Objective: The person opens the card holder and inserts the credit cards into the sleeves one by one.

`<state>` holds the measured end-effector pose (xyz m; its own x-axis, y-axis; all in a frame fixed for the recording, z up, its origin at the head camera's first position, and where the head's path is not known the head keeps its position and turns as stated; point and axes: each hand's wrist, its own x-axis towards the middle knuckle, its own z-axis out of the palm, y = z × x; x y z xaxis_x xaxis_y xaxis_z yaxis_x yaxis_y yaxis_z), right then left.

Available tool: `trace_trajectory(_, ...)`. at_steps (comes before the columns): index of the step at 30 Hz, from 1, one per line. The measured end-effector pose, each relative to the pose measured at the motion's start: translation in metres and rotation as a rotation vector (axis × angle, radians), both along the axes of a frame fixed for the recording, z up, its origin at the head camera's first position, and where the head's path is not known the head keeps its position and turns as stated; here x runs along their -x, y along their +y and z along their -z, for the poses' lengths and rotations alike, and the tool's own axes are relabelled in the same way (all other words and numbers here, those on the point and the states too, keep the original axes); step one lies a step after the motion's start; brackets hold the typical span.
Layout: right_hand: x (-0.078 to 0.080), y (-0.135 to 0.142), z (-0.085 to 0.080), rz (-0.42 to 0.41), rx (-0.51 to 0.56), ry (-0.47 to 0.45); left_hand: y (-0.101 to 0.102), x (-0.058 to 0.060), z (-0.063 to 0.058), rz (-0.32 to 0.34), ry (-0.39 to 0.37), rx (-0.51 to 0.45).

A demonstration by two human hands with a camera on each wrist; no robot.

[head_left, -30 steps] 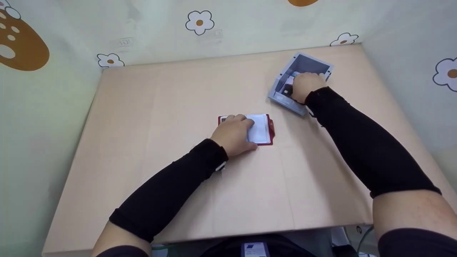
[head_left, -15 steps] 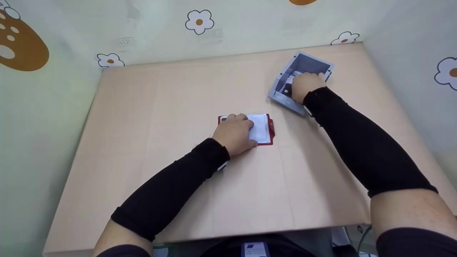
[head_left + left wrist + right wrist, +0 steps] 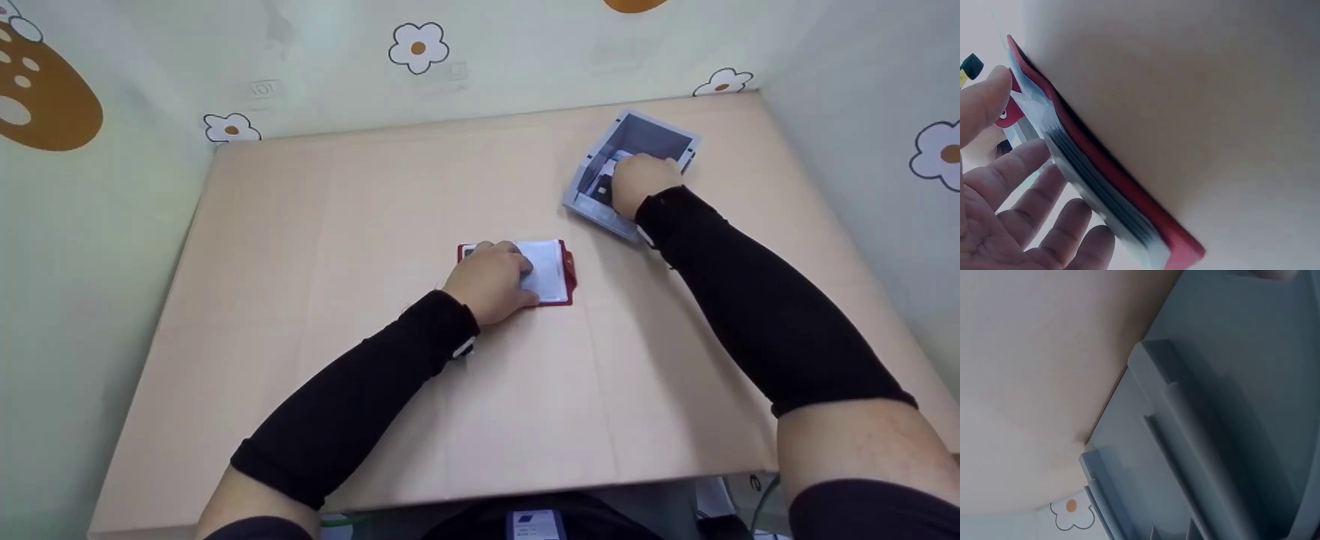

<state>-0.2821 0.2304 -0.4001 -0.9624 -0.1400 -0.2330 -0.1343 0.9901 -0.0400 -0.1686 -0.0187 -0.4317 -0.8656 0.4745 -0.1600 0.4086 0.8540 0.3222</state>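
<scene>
A red card holder [image 3: 570, 271] with clear plastic sleeves lies open on the table. My left hand [image 3: 491, 283] rests over its left part. From the left wrist, the fingers [image 3: 1053, 214] look relaxed against the edge of the stacked sleeves [image 3: 1095, 180], with the thumb by the holder's far end. At the back right, my right hand [image 3: 645, 184] reaches into a grey plastic box [image 3: 604, 217]; its fingertips are hidden inside. Pale and dark items [image 3: 604, 186] lie in the box beside that hand. The right wrist view shows mainly the box's ribbed outer wall [image 3: 1151, 405].
The beige-covered table [image 3: 315, 247] meets a flower-patterned curtain [image 3: 337, 75] at the back, and similar curtains hang at both sides. The box stands near the table's back right corner.
Almost nothing differs. The right hand shifts very slightly within the box, while the left hand stays on the card holder.
</scene>
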Motion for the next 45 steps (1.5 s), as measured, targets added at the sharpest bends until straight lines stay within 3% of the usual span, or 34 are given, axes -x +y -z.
trace_trajectory(12,0.0,-0.003,0.0,0.025,0.009,-0.011,0.005,-0.005,-0.001,-0.051,0.035,-0.092)
trace_trajectory(24,0.001,-0.004,0.001,0.034,0.043,0.018,0.0,-0.005,-0.006,-0.166,-0.07,-0.189)
trace_trajectory(32,0.003,0.0,-0.004,0.113,0.218,0.056,-0.012,-0.005,-0.004,-0.205,-0.115,-0.309)
trace_trajectory(37,0.0,0.001,-0.015,0.216,0.348,0.099,-0.021,-0.004,-0.001,-0.285,-0.108,-0.355)
trace_trajectory(41,-0.01,-0.003,-0.027,0.271,0.473,0.172,-0.028,-0.002,0.0,-0.332,-0.149,-0.398)
trace_trajectory(45,-0.029,-0.015,-0.037,0.228,0.6,0.224,-0.035,0.001,0.002,-0.328,-0.15,-0.406)
